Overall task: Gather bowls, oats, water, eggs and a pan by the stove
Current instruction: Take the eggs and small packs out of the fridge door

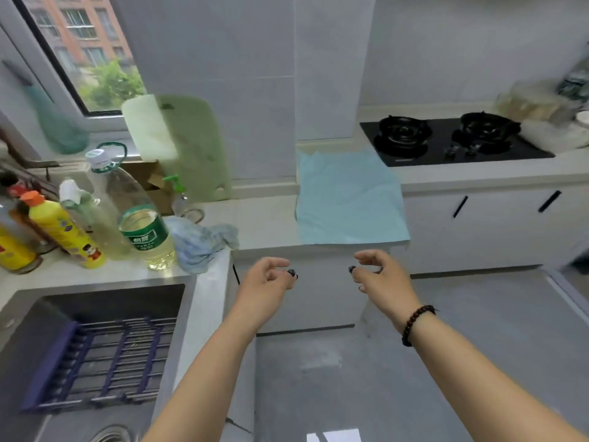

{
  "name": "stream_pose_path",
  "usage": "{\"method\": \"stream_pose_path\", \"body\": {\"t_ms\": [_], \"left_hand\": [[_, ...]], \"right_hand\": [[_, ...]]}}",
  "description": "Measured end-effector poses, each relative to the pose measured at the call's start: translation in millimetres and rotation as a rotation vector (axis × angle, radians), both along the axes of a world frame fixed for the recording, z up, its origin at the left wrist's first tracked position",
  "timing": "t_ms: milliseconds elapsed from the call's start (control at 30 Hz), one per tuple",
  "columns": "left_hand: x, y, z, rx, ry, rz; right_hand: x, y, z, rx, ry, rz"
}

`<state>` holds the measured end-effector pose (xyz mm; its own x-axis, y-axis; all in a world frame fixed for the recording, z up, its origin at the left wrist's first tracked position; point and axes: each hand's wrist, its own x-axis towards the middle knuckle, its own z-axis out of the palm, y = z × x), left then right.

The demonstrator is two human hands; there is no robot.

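The black two-burner gas stove [446,140] is set into the counter at the upper right. A light blue cloth [347,196] lies spread on the counter to its left, hanging over the front edge. My left hand [266,282] and my right hand [379,272] are held out in front of the white cabinet below that cloth, both empty with fingers loosely curled and apart. At the far right edge beside the stove, blurred white dishes [554,135] and bags are visible; I cannot tell what they are. No pan or eggs show.
A steel sink [188,291] with a blue rack [95,362] fills the lower left. Beside it stand a large oil bottle [134,212], a yellow bottle [65,234], other bottles and a crumpled blue rag [204,244]. A green cutting board [188,145] leans on the wall. Grey floor lies below.
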<state>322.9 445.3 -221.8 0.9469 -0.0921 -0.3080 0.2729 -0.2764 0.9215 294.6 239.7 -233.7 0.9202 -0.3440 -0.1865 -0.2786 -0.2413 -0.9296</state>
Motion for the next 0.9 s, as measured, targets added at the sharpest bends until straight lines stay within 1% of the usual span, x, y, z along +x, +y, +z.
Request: {"method": "stream_pose_path", "body": {"t_ms": [200,333,500,733,900], "left_hand": [[40.7,-80.1,-4.3,-0.024,0.025,-0.18],[55.8,-143.5,-4.7,-0.015,0.031,-0.292],[72.2,-248.8,-6.1,-0.042,0.005,-0.388],[75.9,-412.4,-11.6,-0.097,0.062,-0.496],[81.9,-498.0,-12.1,-0.11,0.08,-0.607]], "right_hand": [[6.7,-63.7,-9.5,0.08,0.006,-0.212],[-1.0,-119.3,-15.4,0.087,0.025,-0.315],[-8.1,-212.0,-20.5,0.115,0.027,-0.448],[-21.1,-356.8,-11.9,0.093,0.035,-0.582],[-34.4,-427.0,-2.6,0.113,0.027,-0.699]]}}
